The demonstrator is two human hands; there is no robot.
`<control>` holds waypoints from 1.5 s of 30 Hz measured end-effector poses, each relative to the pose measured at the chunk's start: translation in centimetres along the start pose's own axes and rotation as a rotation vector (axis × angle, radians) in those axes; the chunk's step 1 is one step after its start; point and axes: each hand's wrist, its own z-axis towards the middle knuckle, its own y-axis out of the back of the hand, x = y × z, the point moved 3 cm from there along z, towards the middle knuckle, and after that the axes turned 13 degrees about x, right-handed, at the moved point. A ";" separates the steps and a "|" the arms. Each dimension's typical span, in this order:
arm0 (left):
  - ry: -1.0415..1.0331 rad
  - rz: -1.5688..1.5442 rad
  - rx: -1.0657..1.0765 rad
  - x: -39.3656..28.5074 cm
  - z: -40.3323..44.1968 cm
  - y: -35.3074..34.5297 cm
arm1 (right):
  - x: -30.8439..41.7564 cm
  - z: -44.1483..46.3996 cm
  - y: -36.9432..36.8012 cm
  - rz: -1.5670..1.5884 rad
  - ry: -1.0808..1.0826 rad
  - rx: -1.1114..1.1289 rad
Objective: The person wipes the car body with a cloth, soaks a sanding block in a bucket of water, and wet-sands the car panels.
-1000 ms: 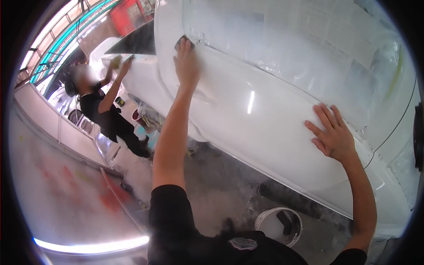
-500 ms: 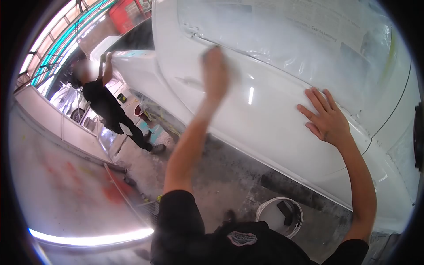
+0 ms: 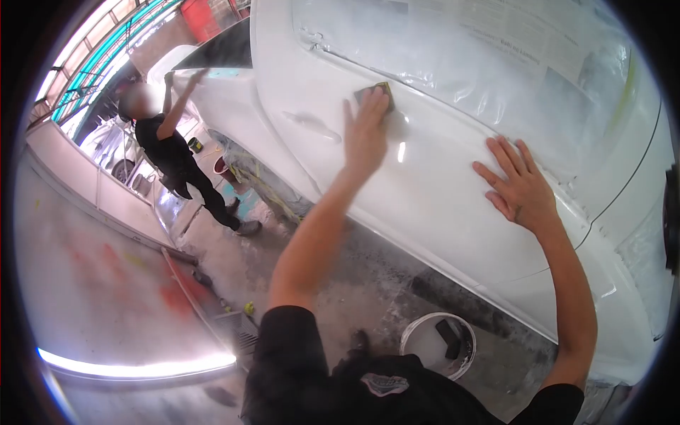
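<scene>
A white car door panel [image 3: 439,191] stretches across the view, below a window covered with newspaper and plastic film [image 3: 467,49]. My left hand [image 3: 365,131] presses a small dark pad with a yellowish edge [image 3: 384,93] against the upper part of the panel, left of a bright reflection. My right hand [image 3: 520,185] lies flat on the panel near the window's lower edge, fingers spread, holding nothing. A door handle recess [image 3: 312,126] shows to the left of my left hand.
Below me on the floor stands a white bucket [image 3: 464,372] with a dark block inside. At the left, another person [image 3: 170,142] in dark clothes touches the car's far end. A paint-stained panel [image 3: 106,283] stands at the lower left.
My left hand has moved right along the panel with the pad, away from the area near the window corner. My right hand has stayed on the panel. The other person has shifted their arms and stance.
</scene>
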 end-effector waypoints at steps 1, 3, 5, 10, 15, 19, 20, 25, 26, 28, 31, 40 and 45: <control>0.044 0.056 -0.040 2.6 1.2 0.3 | -0.3 0.1 -0.1 -0.010 -0.005 0.000; 0.219 0.008 -0.075 7.4 3.4 3.0 | -0.1 0.3 0.2 0.003 0.000 -0.009; 0.262 0.078 -0.131 8.3 4.8 3.1 | -0.5 -0.1 0.5 -0.013 -0.012 0.007; 0.160 0.033 -0.119 1.3 0.4 0.2 | 0.1 0.4 0.6 -0.040 -0.029 0.058; 0.353 0.112 -0.124 11.4 5.0 4.5 | 0.2 0.5 0.2 -0.018 -0.027 0.063; 0.288 0.125 -0.115 8.3 3.0 2.2 | 0.1 0.5 0.2 -0.051 -0.023 0.042; 0.227 0.084 -0.095 6.7 1.8 1.2 | 0.0 0.6 0.2 -0.052 -0.032 0.048; 0.349 0.040 -0.103 10.3 4.6 5.8 | 0.1 0.6 0.3 -0.046 -0.021 0.045; 0.340 0.122 -0.152 11.4 5.5 5.7 | 0.0 0.6 0.4 -0.043 -0.020 0.039; 0.352 0.165 -0.225 10.5 5.4 3.8 | 0.0 0.5 0.4 -0.021 -0.015 0.032; 0.212 0.160 -0.048 4.0 2.4 0.6 | 0.1 0.5 0.3 -0.032 -0.018 0.029; 0.355 0.141 -0.213 8.7 4.5 2.8 | 0.1 0.5 0.6 -0.031 -0.015 0.013; 0.170 0.150 -0.142 7.9 2.1 1.4 | 0.1 0.4 0.3 -0.028 -0.026 0.034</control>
